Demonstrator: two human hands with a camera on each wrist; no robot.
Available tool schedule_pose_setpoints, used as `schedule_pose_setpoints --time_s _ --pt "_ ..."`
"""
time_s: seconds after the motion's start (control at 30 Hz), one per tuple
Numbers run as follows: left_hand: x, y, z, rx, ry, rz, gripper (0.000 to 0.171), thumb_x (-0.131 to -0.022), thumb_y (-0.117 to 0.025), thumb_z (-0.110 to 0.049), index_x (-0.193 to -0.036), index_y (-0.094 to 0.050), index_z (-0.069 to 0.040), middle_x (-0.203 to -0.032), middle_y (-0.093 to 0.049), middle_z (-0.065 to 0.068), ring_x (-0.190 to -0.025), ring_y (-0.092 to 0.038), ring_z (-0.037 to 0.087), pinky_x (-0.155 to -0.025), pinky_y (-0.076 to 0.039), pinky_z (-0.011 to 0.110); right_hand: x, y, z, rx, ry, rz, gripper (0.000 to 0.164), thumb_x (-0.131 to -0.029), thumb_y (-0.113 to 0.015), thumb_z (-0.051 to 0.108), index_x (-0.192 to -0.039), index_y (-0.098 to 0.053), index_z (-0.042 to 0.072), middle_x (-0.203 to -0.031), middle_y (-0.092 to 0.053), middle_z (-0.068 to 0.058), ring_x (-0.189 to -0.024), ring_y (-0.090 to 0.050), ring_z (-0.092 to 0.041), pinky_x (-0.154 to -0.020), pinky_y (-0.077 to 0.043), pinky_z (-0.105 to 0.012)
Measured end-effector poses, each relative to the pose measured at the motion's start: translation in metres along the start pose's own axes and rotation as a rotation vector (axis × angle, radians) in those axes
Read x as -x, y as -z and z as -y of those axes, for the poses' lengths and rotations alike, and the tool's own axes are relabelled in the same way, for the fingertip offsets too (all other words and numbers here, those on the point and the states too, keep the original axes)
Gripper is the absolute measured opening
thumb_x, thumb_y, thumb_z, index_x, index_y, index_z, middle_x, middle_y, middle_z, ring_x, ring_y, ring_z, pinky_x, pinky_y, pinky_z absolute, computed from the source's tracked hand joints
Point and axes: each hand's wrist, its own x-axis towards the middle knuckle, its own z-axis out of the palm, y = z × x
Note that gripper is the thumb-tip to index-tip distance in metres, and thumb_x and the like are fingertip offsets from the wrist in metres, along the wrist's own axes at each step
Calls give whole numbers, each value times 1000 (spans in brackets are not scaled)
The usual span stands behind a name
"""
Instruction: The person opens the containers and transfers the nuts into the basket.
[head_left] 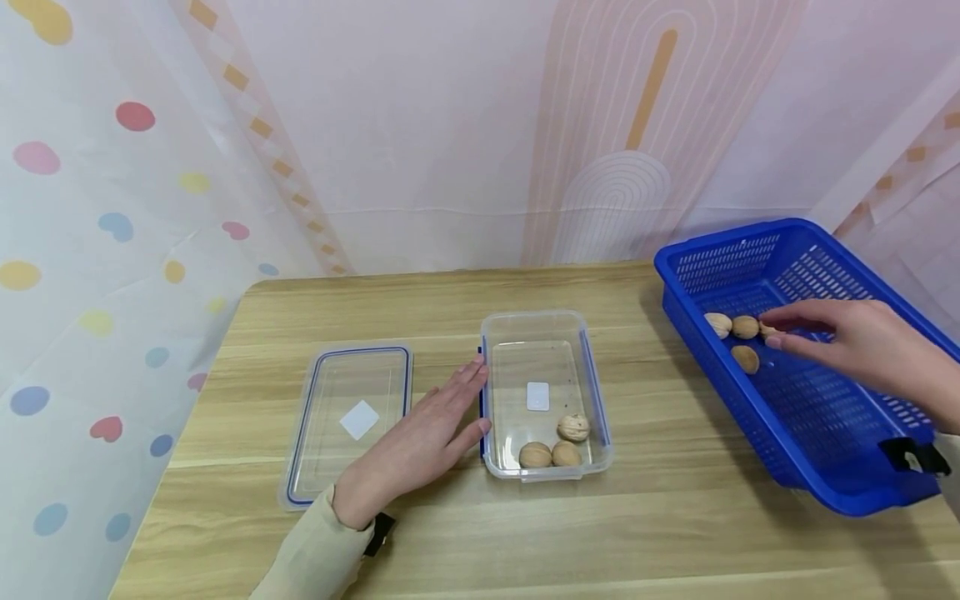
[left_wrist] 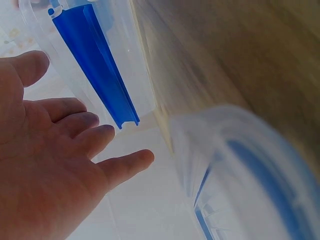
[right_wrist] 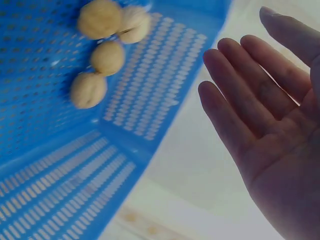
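A clear plastic food container (head_left: 517, 358) with blue side latches holds three walnuts (head_left: 536, 455) in its near right part. Against its left side, fingers extended, lies my left hand (head_left: 423, 442); in the left wrist view the fingertips are by the container's blue latch (left_wrist: 95, 65). My right hand (head_left: 862, 342) reaches over the blue basket (head_left: 795, 492), thumb and fingers apart, close above several walnuts (head_left: 746, 360). From the right wrist, these walnuts (right_wrist: 100, 19) appear in a cluster near the basket wall, and nothing is in the palm. One walnut is partly hidden behind the fingertips in the head view.
The container's clear lid (head_left: 330, 425), with a blue seal, lies flat left of it, partly under the left forearm's line. A patterned cloth (head_left: 450, 125) hangs behind the wooden table (head_left: 637, 533). The basket's raised, slotted walls surround its walnuts.
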Motion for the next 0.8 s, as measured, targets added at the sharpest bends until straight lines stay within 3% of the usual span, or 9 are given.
schedule_pose_setpoints --time_s 0.17,0.27,0.33,0.47,0.6,0.73,0.8 --pt "0 0 0 1 0 1 70 -110 -49 -41 -165 -23 -7 -173 -13 7 -157 -18 26 -120 -27 61 7 6 17 -1 46 -86 31 -97 -75 19 -120 -74 -2 -106 -76 -21 -92 -70 -43 -72 -58 -59" --pt "0 0 0 -1 0 0 70 -110 -49 -42 -165 -23 -6 -173 -13 7 -157 -18 26 -120 -28 62 12 7 26 -8 69 -139 26 -95 -77 17 -117 -76 2 -106 -76 -20 -90 -71 -38 -64 -56 -42" --pt "0 0 0 0 1 1 70 -110 -49 -42 -165 -23 -6 -173 -13 7 -157 -19 27 -120 -27 62 15 7 32 -16 75 -163 25 -95 -78 17 -116 -77 5 -106 -76 -19 -84 -69 -29 -57 -46 -30" --pt "0 0 0 1 3 4 70 -110 -49 -42 -165 -23 -6 -173 -13 7 -157 -18 27 -120 -27 62 21 6 45 -55 90 -199 25 -93 -79 16 -117 -78 8 -109 -76 -18 -86 -69 -30 -53 -38 -24" --pt "1 0 -1 0 3 3 70 -110 -49 -42 -165 -23 -6 -173 -13 7 -157 -18 26 -120 -27 61 25 4 61 -106 108 -250 27 -89 -82 15 -116 -79 12 -114 -77 -13 -97 -72 -38 -57 -46 -22" --pt "1 0 -1 0 2 2 70 -110 -49 -42 -165 -23 -6 -173 -13 7 -157 -18 27 -120 -27 61 28 -3 72 -156 161 -319 28 -87 -84 12 -115 -79 17 -116 -77 -11 -102 -71 -31 -56 -43 -15" --pt "1 0 -1 1 3 1 70 -110 -49 -42 -164 -23 -5 -172 -13 7 -157 -18 27 -120 -27 61 29 -7 76 -178 180 -339 29 -87 -84 12 -115 -78 20 -119 -76 -12 -111 -70 -28 -65 -44 -10"
